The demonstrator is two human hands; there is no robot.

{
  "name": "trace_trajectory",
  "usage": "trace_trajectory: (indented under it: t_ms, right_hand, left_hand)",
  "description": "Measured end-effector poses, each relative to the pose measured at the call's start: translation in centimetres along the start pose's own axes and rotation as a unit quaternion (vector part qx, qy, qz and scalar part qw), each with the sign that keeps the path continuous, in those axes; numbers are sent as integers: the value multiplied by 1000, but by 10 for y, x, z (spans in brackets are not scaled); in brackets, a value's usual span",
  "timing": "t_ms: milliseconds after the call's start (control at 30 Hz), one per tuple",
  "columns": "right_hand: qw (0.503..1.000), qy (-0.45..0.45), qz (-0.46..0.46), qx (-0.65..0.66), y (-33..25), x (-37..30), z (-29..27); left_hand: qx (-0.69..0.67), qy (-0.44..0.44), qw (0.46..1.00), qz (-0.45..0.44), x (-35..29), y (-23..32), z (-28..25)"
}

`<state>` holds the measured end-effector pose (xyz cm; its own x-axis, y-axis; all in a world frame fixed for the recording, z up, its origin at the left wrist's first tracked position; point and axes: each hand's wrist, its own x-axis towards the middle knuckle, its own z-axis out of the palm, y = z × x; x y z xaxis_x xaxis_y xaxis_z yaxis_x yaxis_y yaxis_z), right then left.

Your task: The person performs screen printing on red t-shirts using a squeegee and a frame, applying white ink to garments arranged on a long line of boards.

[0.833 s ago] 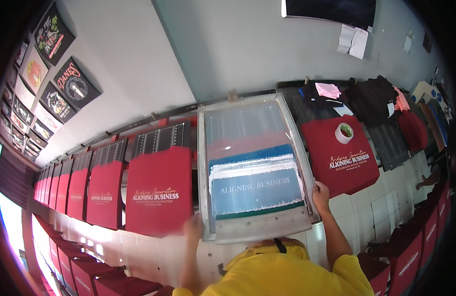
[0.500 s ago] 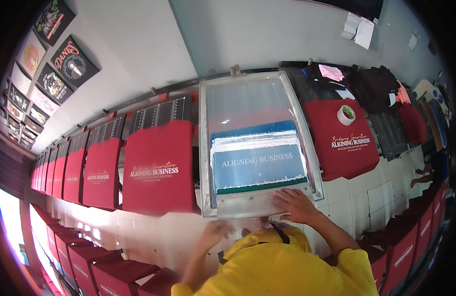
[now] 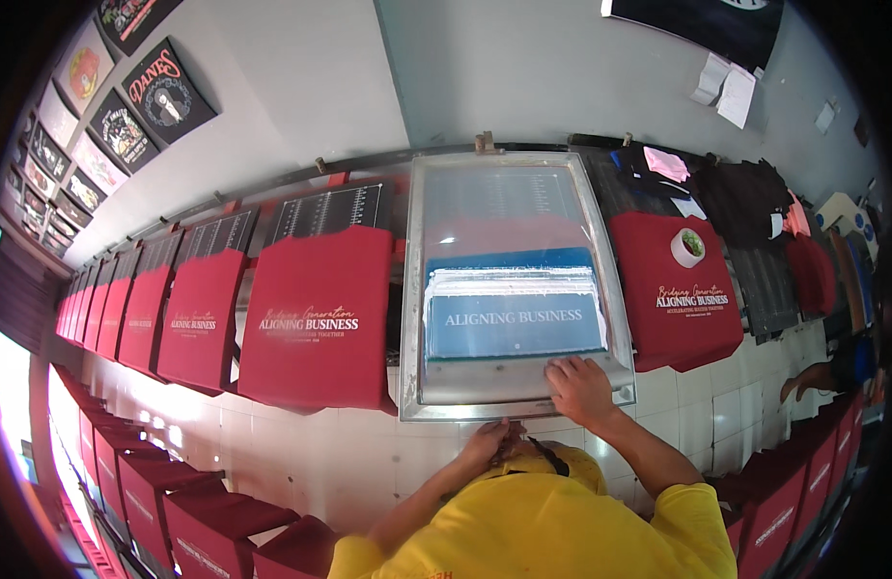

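A silk-screen frame point(image 3: 416, 289) with a metal rim lies over a red shirt on a print board in front of me. Its blue stencil point(image 3: 514, 336) bears pale lettering, with white ink point(image 3: 512, 281) streaked across the far part. At the near end rests a wide metal squeegee point(image 3: 489, 378). My right hand point(image 3: 578, 391) is closed on its right part, fingers curled over the top. My left hand point(image 3: 487, 444) is at the frame's near edge, its fingers drawn together; what they grip, if anything, is hidden.
Red printed shirts point(image 3: 316, 318) on boards run off to the left. A roll of tape point(image 3: 687, 248) sits on the printed shirt point(image 3: 680, 318) to the right, with dark clothes point(image 3: 745, 198) beyond. Another person's hand point(image 3: 803, 381) shows at far right. More red shirts stand behind me.
My left hand has come rightward to the near edge of the frame. My right hand's fingers, flatter before, are now curled over the squeegee. The squeegee's green blade strip shows less.
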<state>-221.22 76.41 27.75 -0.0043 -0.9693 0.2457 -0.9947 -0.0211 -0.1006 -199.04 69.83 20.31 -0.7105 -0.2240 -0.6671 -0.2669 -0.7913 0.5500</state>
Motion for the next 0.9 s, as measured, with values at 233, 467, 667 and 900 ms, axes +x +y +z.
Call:
trace_trajectory:
  t_ms: [233, 467, 667, 900]
  right_hand:
    - [999, 28, 26, -29, 54, 83, 30]
    - [999, -14, 40, -27, 76, 108, 49]
    - [992, -81, 75, 57, 92, 142, 26]
    - [896, -331, 170, 244, 144, 190, 10]
  left_hand:
    - [23, 8, 1000, -10, 8, 0, -3]
    - [171, 23, 980, 100, 4, 0, -4]
    - [152, 54, 986, 30, 13, -10, -14]
    - [-32, -31, 998, -36, -1, 14, 0]
